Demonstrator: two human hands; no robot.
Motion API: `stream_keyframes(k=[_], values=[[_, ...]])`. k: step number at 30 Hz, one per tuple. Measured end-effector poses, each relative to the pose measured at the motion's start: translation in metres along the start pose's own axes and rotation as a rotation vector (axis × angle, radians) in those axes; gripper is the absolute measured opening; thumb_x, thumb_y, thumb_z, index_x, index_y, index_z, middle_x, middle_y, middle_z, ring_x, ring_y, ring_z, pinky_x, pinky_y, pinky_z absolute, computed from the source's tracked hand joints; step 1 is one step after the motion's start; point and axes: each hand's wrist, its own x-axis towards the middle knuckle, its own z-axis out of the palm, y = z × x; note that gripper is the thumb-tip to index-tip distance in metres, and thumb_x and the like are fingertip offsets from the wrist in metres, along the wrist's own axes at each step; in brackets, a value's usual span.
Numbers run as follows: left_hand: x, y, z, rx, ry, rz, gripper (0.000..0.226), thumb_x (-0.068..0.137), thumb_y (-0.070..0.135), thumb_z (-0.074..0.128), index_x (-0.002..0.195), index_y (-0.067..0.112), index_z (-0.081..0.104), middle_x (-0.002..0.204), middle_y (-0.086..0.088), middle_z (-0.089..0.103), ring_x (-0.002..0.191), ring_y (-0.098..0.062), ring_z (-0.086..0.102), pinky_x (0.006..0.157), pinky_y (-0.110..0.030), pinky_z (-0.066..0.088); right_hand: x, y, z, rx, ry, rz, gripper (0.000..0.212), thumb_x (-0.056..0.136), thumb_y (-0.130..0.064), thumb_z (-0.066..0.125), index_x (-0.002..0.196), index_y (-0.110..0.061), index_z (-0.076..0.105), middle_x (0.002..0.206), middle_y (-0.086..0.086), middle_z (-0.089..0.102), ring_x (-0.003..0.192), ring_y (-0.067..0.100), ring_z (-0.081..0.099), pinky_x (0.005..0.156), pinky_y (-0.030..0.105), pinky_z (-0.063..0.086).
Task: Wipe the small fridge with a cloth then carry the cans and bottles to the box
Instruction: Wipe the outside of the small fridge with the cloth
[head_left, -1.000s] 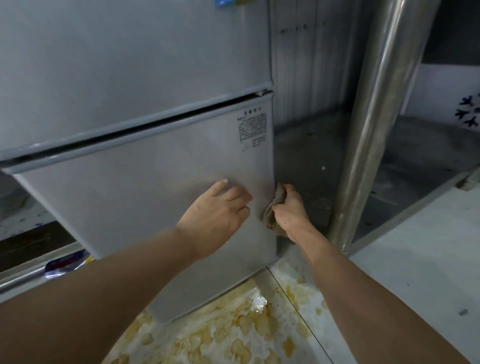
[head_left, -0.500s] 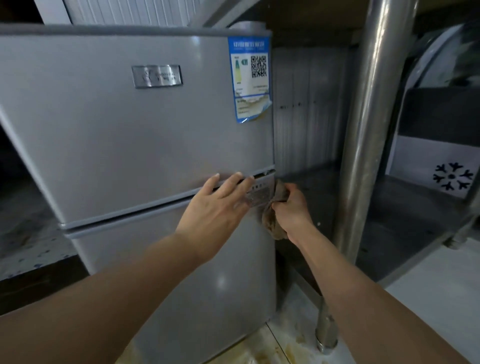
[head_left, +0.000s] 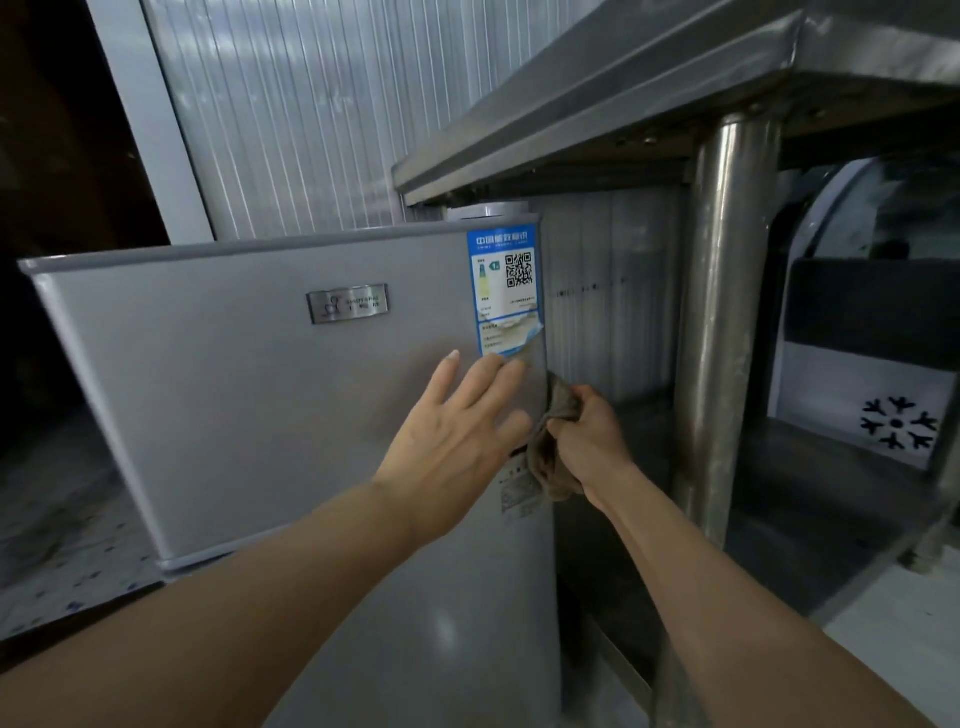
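The small silver-grey two-door fridge (head_left: 249, 415) stands upright on the floor with its long axis vertical, its front facing the camera and turned a little to the left, its right side tucked just beside the stainless steel desk (head_left: 597, 119) whose top overhangs it. A crumpled brown cloth (head_left: 553, 447) lies against the right front edge of the fridge, near the seam between the upper and lower doors, hanging with its long axis roughly vertical along that edge. The right hand (head_left: 592, 441) grips the cloth, fingers curled round it, knuckles toward the desk's thick round steel leg (head_left: 722, 332). The left hand (head_left: 457, 441) is spread flat on the upper door, fingers straight and pointing up and to the right, holding nothing, its fingertips reaching the peeling lower corner of a blue and white energy label with a QR code (head_left: 504, 291) stuck at the door's top right corner. The two hands are close together but apart, with the cloth between them. A small metal brand plate (head_left: 347, 304) sits at the upper middle of the same door. Behind the fridge runs a ribbed pale wall panel (head_left: 311, 114). Beyond the desk leg, at the right, is a white panel with a black snowflake mark (head_left: 896, 423).
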Motion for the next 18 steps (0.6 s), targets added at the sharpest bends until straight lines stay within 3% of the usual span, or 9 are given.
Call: stream_keyframes(k=[6, 11, 16, 18], values=[[0.017, -0.016, 0.003, 0.037, -0.031, 0.011, 0.046, 0.081, 0.020, 0.058, 0.121, 0.016, 0.035, 0.154, -0.021, 0.004, 0.143, -0.034, 0.001, 0.114, -0.054, -0.001, -0.002, -0.019, 0.000, 0.012, -0.007, 0.022, 0.022, 0.095, -0.002, 0.045, 0.116, -0.006, 0.048, 0.109, 0.013, 0.058, 0.100, 0.022, 0.056, 0.083, 0.030, 0.047], [0.029, -0.025, -0.003, 0.058, -0.101, 0.091, 0.052, 0.083, 0.022, 0.060, 0.128, 0.017, 0.035, 0.156, -0.015, 0.004, 0.140, -0.032, 0.002, 0.112, -0.055, 0.007, 0.004, -0.038, -0.005, 0.050, -0.018, 0.002, 0.031, 0.092, 0.004, 0.045, 0.121, -0.007, 0.047, 0.116, 0.015, 0.057, 0.107, 0.025, 0.056, 0.092, 0.035, 0.048], [0.034, -0.031, -0.008, 0.092, -0.148, 0.123, 0.057, 0.084, 0.022, 0.060, 0.132, 0.016, 0.032, 0.154, -0.013, 0.010, 0.136, -0.033, 0.009, 0.111, -0.056, 0.012, 0.012, -0.061, -0.006, 0.098, -0.033, -0.007, 0.032, 0.093, -0.001, 0.047, 0.123, -0.013, 0.048, 0.106, 0.003, 0.060, 0.093, 0.013, 0.058, 0.071, 0.020, 0.048], [0.034, -0.034, -0.009, 0.089, -0.147, 0.146, 0.055, 0.085, 0.020, 0.058, 0.133, 0.015, 0.031, 0.154, -0.014, 0.011, 0.136, -0.033, 0.010, 0.111, -0.056, 0.011, 0.017, -0.072, -0.007, 0.083, -0.033, -0.018, 0.033, 0.093, -0.001, 0.047, 0.123, -0.014, 0.049, 0.109, 0.005, 0.061, 0.096, 0.015, 0.059, 0.075, 0.024, 0.050]])
